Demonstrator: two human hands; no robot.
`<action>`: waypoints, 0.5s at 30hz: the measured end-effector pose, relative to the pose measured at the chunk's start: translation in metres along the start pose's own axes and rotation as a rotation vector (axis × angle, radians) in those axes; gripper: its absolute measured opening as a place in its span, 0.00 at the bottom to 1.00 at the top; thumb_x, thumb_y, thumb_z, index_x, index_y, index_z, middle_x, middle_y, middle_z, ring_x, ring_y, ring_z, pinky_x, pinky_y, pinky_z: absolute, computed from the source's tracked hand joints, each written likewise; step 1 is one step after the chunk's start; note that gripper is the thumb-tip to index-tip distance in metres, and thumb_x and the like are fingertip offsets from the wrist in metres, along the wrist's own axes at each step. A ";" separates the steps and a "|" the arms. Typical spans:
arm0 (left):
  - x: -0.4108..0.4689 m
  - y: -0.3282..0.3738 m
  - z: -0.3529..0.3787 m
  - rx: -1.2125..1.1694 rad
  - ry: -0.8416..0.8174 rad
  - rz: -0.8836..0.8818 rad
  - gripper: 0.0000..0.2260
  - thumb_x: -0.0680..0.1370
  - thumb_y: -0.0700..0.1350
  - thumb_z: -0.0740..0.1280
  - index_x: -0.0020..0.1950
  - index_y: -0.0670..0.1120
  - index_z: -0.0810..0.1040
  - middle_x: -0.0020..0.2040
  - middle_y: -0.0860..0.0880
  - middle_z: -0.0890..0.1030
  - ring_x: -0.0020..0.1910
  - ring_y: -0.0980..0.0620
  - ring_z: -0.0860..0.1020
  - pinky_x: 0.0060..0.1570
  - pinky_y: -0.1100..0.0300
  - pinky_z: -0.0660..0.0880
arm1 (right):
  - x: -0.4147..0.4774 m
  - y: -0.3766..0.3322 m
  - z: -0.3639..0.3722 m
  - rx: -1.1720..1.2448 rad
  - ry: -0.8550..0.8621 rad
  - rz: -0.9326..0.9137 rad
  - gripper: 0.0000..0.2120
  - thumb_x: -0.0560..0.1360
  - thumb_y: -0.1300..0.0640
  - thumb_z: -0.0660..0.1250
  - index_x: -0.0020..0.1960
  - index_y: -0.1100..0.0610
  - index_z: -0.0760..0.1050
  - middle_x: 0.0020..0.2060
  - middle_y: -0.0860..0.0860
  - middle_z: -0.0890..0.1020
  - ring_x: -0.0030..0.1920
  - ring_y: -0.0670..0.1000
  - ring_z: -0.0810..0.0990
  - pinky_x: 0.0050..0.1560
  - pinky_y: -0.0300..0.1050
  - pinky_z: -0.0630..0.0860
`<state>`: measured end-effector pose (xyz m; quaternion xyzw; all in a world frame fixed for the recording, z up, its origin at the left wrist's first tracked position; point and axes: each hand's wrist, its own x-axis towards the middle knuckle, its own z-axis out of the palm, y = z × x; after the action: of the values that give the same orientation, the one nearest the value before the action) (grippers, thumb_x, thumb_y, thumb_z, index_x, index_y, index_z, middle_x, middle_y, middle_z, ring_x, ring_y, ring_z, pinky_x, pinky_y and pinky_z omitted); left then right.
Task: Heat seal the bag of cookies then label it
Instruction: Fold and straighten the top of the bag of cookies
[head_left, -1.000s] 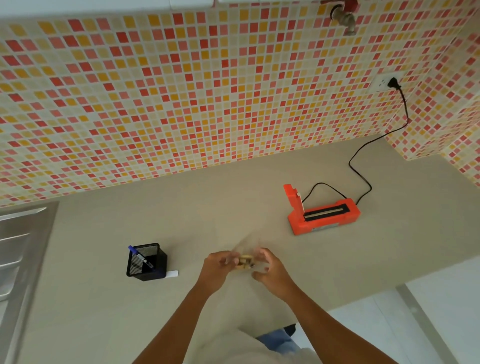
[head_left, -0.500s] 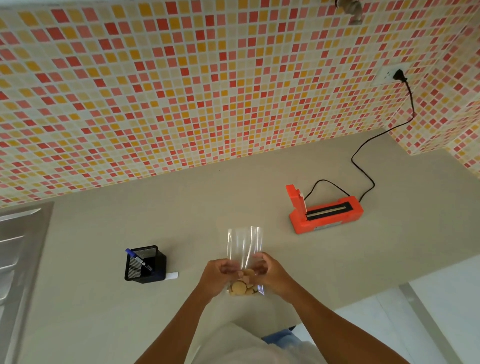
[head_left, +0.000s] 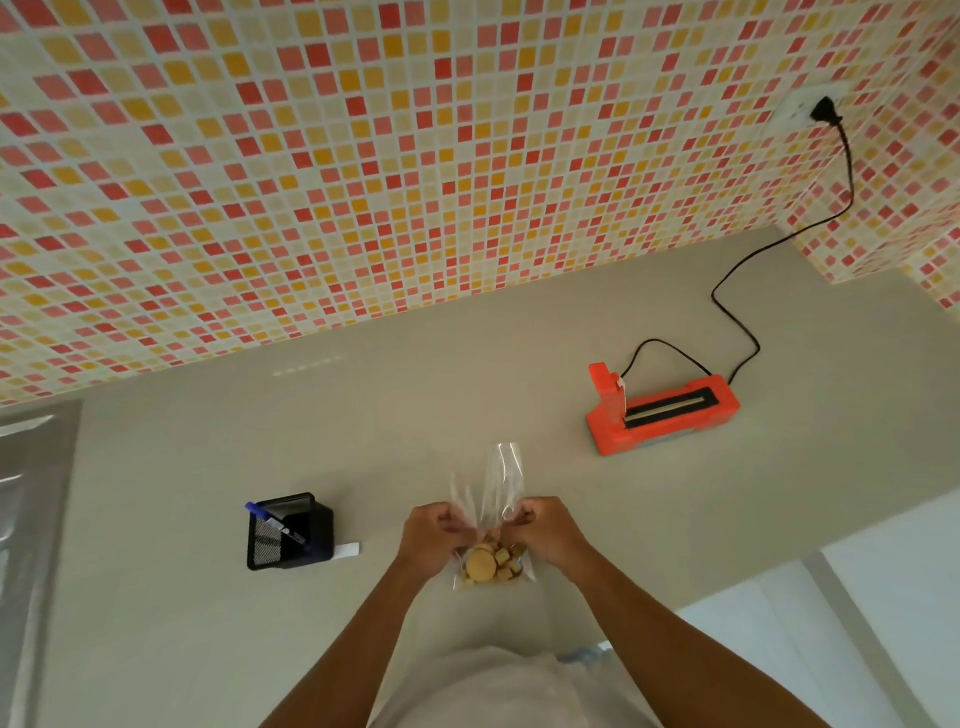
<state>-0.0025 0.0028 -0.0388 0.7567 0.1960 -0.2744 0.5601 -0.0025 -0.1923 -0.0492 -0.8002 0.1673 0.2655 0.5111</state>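
L hand (head_left: 435, 535) & R hand (head_left: 545, 530) both pinched shut on the clear bag (head_left: 491, 499), one at each side, about mid-height. Bag held upright over the counter (head_left: 467, 395), just in front of the person's torso; can't tell if its bottom touches the surface. Open top stands above the fingers, empty & see-through. Cookies (head_left: 485, 566) sit in the bottom, below the hands: one round one, several small chunks.

Left of the hands, near: black mesh cup (head_left: 288, 532) w/ a blue pen (head_left: 272, 522) leaning in it. White label (head_left: 347, 550) lies flat, touching the cup's R side.

Back right, well apart from the bag: orange sealer (head_left: 662, 415), lid up at its L end. Black cord (head_left: 737, 291) runs from it to a wall socket (head_left: 802, 106) in the tiled wall (head_left: 363, 156). Steel sink (head_left: 31, 493) at far L edge.
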 end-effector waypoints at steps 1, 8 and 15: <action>0.000 0.001 0.000 -0.001 0.004 -0.011 0.15 0.63 0.38 0.82 0.41 0.33 0.80 0.34 0.42 0.83 0.32 0.48 0.80 0.33 0.58 0.79 | 0.001 -0.001 0.000 -0.006 0.008 0.021 0.11 0.60 0.57 0.83 0.35 0.56 0.82 0.31 0.49 0.82 0.33 0.44 0.79 0.37 0.37 0.76; -0.003 0.005 0.000 0.037 0.059 -0.042 0.14 0.61 0.44 0.82 0.38 0.40 0.81 0.34 0.43 0.84 0.31 0.48 0.80 0.34 0.52 0.80 | 0.003 -0.012 0.002 -0.047 0.046 0.075 0.10 0.62 0.59 0.80 0.30 0.54 0.78 0.27 0.48 0.80 0.30 0.46 0.78 0.36 0.41 0.76; 0.003 0.000 -0.001 0.095 0.087 -0.054 0.23 0.56 0.53 0.81 0.40 0.41 0.79 0.37 0.41 0.83 0.35 0.42 0.83 0.37 0.42 0.81 | 0.006 -0.016 0.010 -0.177 0.110 0.061 0.19 0.57 0.51 0.81 0.27 0.55 0.70 0.24 0.49 0.75 0.27 0.45 0.73 0.29 0.39 0.69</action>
<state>-0.0003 0.0034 -0.0402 0.7879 0.2271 -0.2653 0.5072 0.0082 -0.1762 -0.0442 -0.8502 0.1951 0.2504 0.4201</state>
